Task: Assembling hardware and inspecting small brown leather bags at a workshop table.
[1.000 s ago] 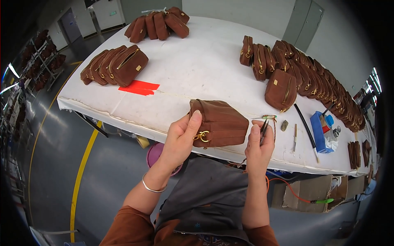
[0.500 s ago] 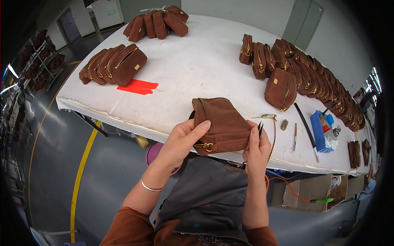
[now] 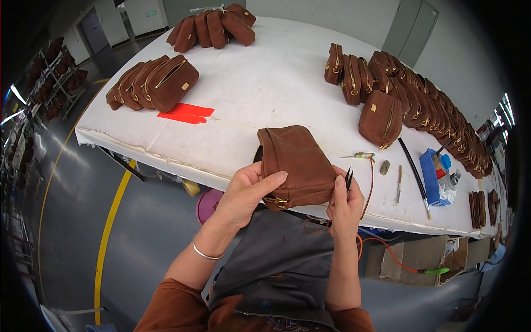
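A small brown zip bag [image 3: 296, 160] is held in front of me at the table's near edge. My left hand [image 3: 246, 191] grips its left side, thumb pressed on the upper face and fingers behind. Just below that thumb show a gold zip end and ring [image 3: 281, 203]. My right hand [image 3: 344, 202] pinches the bag's right edge between thumb and fingers. Out of the same hand stick the two black tips of a pointed tool [image 3: 349, 177], tweezers or snips; its rest is hidden. The bag's underside is out of sight.
On the white table [image 3: 265, 72], brown bags stand in groups at far left [image 3: 213, 27], left [image 3: 155, 83] and right [image 3: 420, 99]. Red tape [image 3: 186, 114] marks the left. An awl [image 3: 359, 155], a brush [image 3: 414, 177] and a blue box [image 3: 433, 180] lie at right.
The bag has tilted slightly in my hands, so more of its broad upper face and less of its near side shows. Both hands keep their hold.
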The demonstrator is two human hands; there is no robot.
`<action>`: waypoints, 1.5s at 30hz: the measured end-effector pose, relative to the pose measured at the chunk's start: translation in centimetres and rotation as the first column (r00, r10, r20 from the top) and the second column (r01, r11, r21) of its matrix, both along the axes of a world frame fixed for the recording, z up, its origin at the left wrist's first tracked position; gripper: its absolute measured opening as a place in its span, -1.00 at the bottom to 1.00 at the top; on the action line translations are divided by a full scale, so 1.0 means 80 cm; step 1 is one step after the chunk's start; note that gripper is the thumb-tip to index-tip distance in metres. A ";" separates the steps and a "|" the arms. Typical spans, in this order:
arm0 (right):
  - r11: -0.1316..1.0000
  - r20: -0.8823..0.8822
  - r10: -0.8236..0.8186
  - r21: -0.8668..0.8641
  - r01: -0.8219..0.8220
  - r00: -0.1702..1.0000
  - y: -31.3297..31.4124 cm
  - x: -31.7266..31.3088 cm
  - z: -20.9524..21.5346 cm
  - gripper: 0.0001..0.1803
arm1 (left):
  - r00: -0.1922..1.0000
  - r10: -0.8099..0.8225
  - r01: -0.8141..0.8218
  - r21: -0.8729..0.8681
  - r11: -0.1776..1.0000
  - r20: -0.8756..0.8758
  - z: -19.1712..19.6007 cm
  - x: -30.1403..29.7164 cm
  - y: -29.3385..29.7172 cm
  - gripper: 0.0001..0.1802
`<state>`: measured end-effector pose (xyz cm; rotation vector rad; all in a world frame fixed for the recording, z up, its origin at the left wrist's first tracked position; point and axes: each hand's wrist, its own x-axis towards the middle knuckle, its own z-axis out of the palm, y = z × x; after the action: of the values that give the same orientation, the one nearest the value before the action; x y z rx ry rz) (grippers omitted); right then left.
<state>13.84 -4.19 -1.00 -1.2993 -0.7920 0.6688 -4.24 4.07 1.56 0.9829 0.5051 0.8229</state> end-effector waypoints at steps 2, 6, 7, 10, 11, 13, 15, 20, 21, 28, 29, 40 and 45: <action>1.000 0.022 0.018 -0.004 -0.018 1.000 0.000 0.001 -0.005 -0.61 | 1.000 -0.003 0.003 0.002 1.000 0.022 -0.003 0.000 0.000 -0.68; 0.997 -0.010 0.062 -0.043 -0.062 0.998 -0.003 0.012 -0.007 -0.59 | 1.000 -0.024 0.024 0.019 1.000 0.006 -0.004 -0.001 0.001 -0.64; 0.994 -0.025 0.091 -0.059 -0.093 0.996 -0.002 0.019 -0.007 -0.57 | 0.998 -0.066 0.066 0.046 0.997 -0.007 -0.007 -0.002 0.004 -0.60; 0.976 -0.126 0.158 -0.129 -0.174 0.979 0.001 0.034 0.004 -0.52 | 0.991 -0.130 0.128 -0.042 0.991 -0.032 -0.017 0.002 0.018 -0.52; 0.957 -0.214 0.187 -0.179 -0.227 0.959 0.002 0.035 0.009 -0.49 | 0.987 -0.154 0.146 -0.156 0.977 -0.040 -0.021 0.005 0.027 -0.48; 0.952 -0.135 0.197 -0.209 -0.222 0.971 0.007 0.030 0.015 -0.48 | 0.977 -0.212 0.199 -0.298 0.934 -0.011 -0.027 0.009 0.060 -0.43; 0.947 -0.053 0.205 -0.239 -0.212 0.977 0.010 0.023 0.020 -0.46 | 0.969 -0.110 0.196 -0.422 0.885 0.219 -0.042 0.019 0.091 -0.45; 0.967 -0.208 0.252 0.009 -0.256 0.945 0.013 0.027 0.038 -0.33 | 0.960 -0.097 0.164 -0.245 0.956 0.264 0.002 0.044 0.096 -0.48; 0.968 -0.205 0.250 0.013 -0.252 0.946 0.013 0.029 0.045 -0.33 | 0.957 -0.111 0.146 -0.117 0.982 0.267 0.019 0.042 0.089 -0.48; 0.975 0.052 0.000 0.222 -0.012 0.999 0.011 0.026 0.079 -0.37 | 0.976 -0.206 0.172 0.343 0.924 0.068 0.036 0.036 0.076 -0.48; 0.975 0.052 0.000 0.222 -0.011 0.999 0.011 0.027 0.075 -0.37 | 0.977 -0.213 0.194 0.340 0.920 0.019 0.035 0.035 0.073 -0.47; 0.912 0.147 -0.330 0.304 0.275 0.933 -0.006 -0.008 0.079 -0.72 | 0.981 -0.032 0.034 -0.011 0.999 0.190 0.042 0.032 0.043 -0.75; 0.936 0.462 -0.208 0.350 0.038 0.862 -0.016 -0.046 0.056 -0.74 | 0.989 0.084 -0.088 0.033 0.996 0.118 0.039 0.040 0.027 -0.74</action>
<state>10.16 -5.49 3.45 -1.2065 -1.1696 0.0749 -1.07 6.20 4.71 0.9465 0.4348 0.9649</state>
